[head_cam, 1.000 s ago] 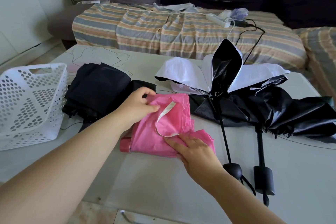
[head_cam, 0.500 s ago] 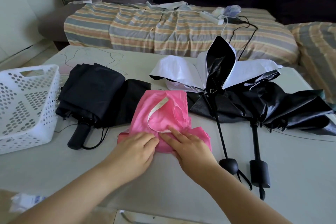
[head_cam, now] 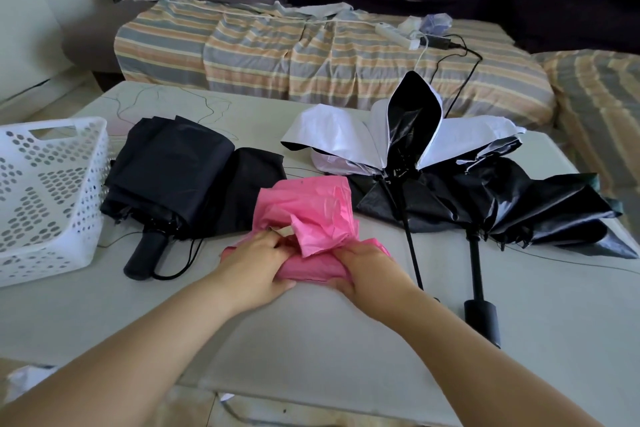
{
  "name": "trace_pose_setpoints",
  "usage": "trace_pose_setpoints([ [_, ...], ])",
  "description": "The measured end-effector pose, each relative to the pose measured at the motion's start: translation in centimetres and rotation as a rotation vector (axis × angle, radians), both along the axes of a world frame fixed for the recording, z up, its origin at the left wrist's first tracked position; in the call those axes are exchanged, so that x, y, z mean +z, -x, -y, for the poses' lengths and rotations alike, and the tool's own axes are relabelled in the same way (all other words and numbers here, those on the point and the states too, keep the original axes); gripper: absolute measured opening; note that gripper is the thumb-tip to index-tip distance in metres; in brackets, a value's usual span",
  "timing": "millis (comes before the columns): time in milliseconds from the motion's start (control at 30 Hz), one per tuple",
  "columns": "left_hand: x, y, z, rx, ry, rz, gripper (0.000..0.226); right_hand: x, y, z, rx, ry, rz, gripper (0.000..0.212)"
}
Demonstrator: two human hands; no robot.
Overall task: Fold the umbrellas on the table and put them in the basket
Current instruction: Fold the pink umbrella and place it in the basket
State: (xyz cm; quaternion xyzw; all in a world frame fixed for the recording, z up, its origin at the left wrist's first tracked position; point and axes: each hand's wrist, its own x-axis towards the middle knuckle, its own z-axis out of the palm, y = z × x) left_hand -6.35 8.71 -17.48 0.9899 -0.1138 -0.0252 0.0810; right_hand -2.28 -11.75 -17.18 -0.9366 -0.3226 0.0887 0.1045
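The pink umbrella (head_cam: 308,215) is showing thin, crinkled, faintly shiny cloth. The folded black umbrella (head_cam: 173,170) is looking matt, its handle smooth plastic. Near the right edge, the open black umbrella (head_cam: 502,204) is gleaming, glossy and creased. The basket (head_cam: 48,198) is showing perforated white plastic; the surface (head_cam: 311,329) is looking smooth and matt.

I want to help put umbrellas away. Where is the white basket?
In the head view, the white basket sits on the table at the far left, right beside the folded black umbrella.
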Motion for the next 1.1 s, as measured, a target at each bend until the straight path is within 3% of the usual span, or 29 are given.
trace_pose_setpoints([
  [100,-0.3,0.5,-0.2,-0.068,-0.010,0.079,0.052,0.7,0.9,-0.2,0.103,-0.109,0.008,0.049],
  [167,-1.1,0.9,-0.4,-0.070,-0.021,0.136,0.049,0.8,1.7,-0.8,0.196,-0.207,-0.010,0.062],
  [300,-1.7,3.4,0.7,-0.091,0.002,0.095,0.048,1.9,-1.0,-2.3,0.077,-0.277,-0.081,0.075],
  [400,-1.8,5.6,1.5,-0.092,0.012,0.081,0.052,2.2,-3.4,-2.1,-0.019,-0.022,-0.119,0.052],
  [500,-2.2,6.5,1.5,-0.081,0.017,0.036,0.054,0.3,-3.7,-0.9,-0.092,0.217,-0.219,0.049],
  [533,-2.2,6.4,1.4,-0.081,-0.002,0.020,0.054,0.1,-3.5,-0.6,-0.152,0.154,-0.160,0.046],
  [600,-1.9,6.3,1.4,-0.077,-0.048,-0.004,0.053,1.1,-2.5,-0.5,-0.251,-0.124,0.139,0.033],
  [667,-1.7,6.1,1.4,-0.080,-0.067,0.004,0.054,2.8,-0.3,-0.9,-0.061,-0.366,0.305,0.025],
  [733,-1.6,6.2,1.5,-0.072,-0.035,0.002,0.056,3.0,1.9,-1.6,0.330,-0.259,0.303,0.028],
  [800,-1.6,6.3,1.7,-0.066,0.003,0.005,0.057,1.8,1.5,-2.4,0.541,0.006,0.393,0.032],
  [1000,-1.0,6.3,1.9,-0.004,-0.110,-0.011,0.058,3.6,-5.0,-3.7,0.293,0.591,0.333,0.046],
  [1100,-0.8,6.0,1.9,0.021,-0.027,0.013,0.057,4.6,-6.8,-2.7,-0.018,0.509,0.252,0.054],
])
